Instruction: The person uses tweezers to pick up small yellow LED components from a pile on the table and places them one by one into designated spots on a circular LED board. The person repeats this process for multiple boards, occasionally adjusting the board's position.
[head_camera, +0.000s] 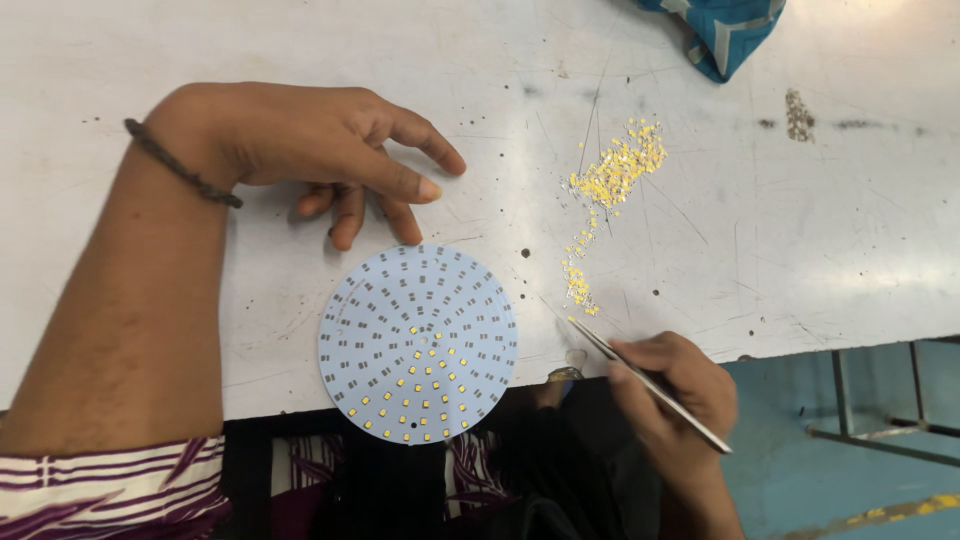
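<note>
Tweezers (650, 385) pinched in right hand (675, 400), lower right, tips by yellow chips (610, 190) at centre-right. Round LED board (418, 344) lies bottom centre, partly filled. Left hand (310, 150), upper left, fingers loosely curled on table (800, 250), holding nothing; should steady board w/ light touch.

On the table (800, 250): round board (418, 343) at the near edge, left hand (310, 150) just behind it, scattered chips (605, 190) to the right, tweezers (645, 380) in the right hand (675, 395) near the chips' closest end, cloth (725, 30) far behind.
</note>
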